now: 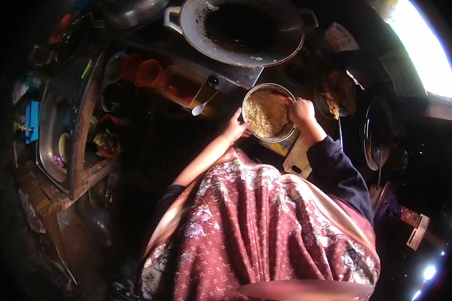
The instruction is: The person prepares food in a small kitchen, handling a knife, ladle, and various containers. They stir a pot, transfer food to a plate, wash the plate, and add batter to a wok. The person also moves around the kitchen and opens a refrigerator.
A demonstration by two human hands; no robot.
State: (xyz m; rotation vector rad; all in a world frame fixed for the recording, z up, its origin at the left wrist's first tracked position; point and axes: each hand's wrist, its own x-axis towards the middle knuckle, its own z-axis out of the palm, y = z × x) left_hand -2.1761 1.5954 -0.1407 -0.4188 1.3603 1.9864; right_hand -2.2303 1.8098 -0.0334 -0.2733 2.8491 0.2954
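Observation:
A round metal pot (244, 109) holds a pale, thick mixture (266, 116) with light green shreds on its left side. My left hand (236, 125) grips the pot's left rim, thumb up at the edge and fingers below. At the right rim, my right hand (302, 113) is closed around a red-handled utensil (282, 98) that reaches into the mixture; its lower end is hidden. Beneath the pot's right side lies a wooden cutting board (298, 159) with a slot in it.
Beyond the pot sits a large blackened wok (186, 35). To the left are orange containers (149, 73), a white spoon (198, 109) and a metal sink (52, 168). Browned fried food (339, 93) lies at the right, near a dark pan lid (376, 133).

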